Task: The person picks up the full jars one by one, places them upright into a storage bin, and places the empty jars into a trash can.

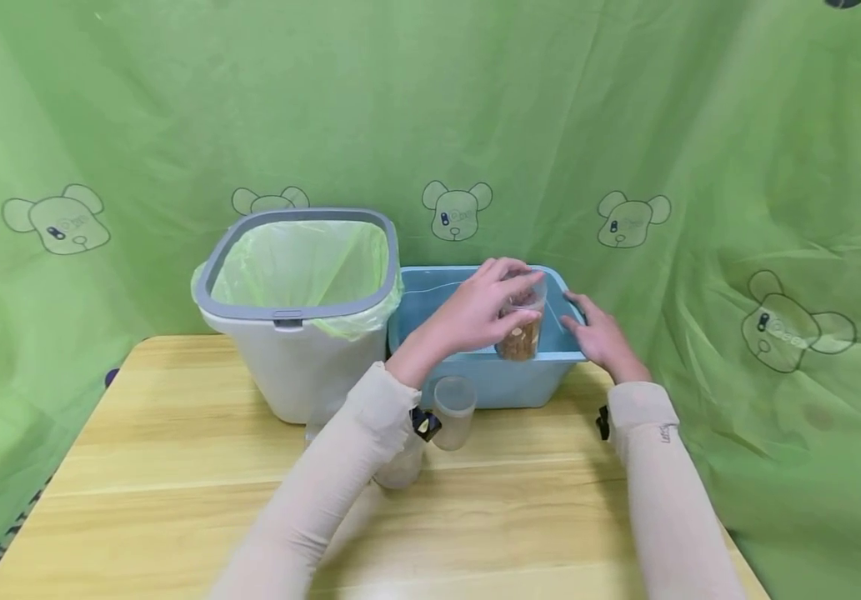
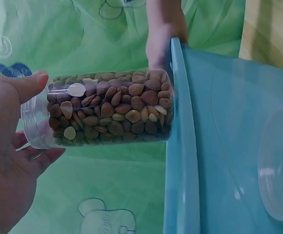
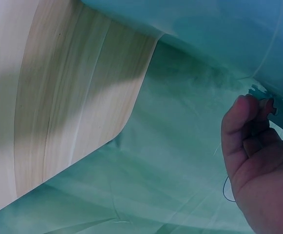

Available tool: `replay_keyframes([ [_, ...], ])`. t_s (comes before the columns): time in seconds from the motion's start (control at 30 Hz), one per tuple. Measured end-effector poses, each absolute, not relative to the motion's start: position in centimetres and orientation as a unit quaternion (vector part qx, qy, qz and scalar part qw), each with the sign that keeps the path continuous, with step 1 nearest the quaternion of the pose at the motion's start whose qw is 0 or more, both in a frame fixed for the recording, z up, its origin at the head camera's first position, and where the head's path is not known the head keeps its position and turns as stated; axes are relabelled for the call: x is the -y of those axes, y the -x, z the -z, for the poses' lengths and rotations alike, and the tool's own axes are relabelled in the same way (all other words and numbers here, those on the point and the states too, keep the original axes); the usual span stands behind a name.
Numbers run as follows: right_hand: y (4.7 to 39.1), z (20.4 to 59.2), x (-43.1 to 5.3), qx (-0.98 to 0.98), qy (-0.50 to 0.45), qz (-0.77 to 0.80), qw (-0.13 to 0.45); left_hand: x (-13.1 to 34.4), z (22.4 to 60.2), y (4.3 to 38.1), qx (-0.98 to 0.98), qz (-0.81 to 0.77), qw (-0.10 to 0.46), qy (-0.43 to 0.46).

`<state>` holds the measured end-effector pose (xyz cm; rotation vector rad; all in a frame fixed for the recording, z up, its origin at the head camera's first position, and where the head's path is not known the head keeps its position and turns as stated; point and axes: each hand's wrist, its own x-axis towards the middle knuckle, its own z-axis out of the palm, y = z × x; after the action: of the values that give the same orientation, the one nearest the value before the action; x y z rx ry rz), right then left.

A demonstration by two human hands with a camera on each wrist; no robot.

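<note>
My left hand (image 1: 471,310) grips a clear plastic jar (image 2: 109,109) of almonds round its neck end, thumb on one side and fingers on the other. The almonds fill most of the jar, which stands upright at the front rim of a light blue plastic basin (image 1: 490,382). Part of the jar's mouth is behind the fingers. At the basin's right end my right hand (image 1: 601,333) holds the rim; in the right wrist view its fingers (image 3: 234,129) are curled at the basin's edge. Much of the basin's inside is hidden by my left hand.
Left of the basin stands a white bin (image 1: 287,367) with a grey rim and a green bag. An empty-looking clear jar (image 1: 454,417) stands before the basin. Another clear container (image 1: 400,468) is partly behind my left forearm. A green curtain (image 1: 535,125) hangs behind the wooden table (image 1: 505,508).
</note>
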<state>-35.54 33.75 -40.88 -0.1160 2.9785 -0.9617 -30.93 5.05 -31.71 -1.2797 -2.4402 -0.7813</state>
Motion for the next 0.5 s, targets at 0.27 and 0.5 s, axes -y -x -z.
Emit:
replay_keyframes([
  [0.27,35.6,41.0,-34.0,-0.952,0.038,0.304,0.003,-5.9,33.0,33.6,0.858,0.287,0.131,0.406],
  [0.5,35.7,41.1,-33.9,-0.951,0.033,0.306,0.007,-6.2,34.7,35.0,0.877,0.279,0.105,0.377],
])
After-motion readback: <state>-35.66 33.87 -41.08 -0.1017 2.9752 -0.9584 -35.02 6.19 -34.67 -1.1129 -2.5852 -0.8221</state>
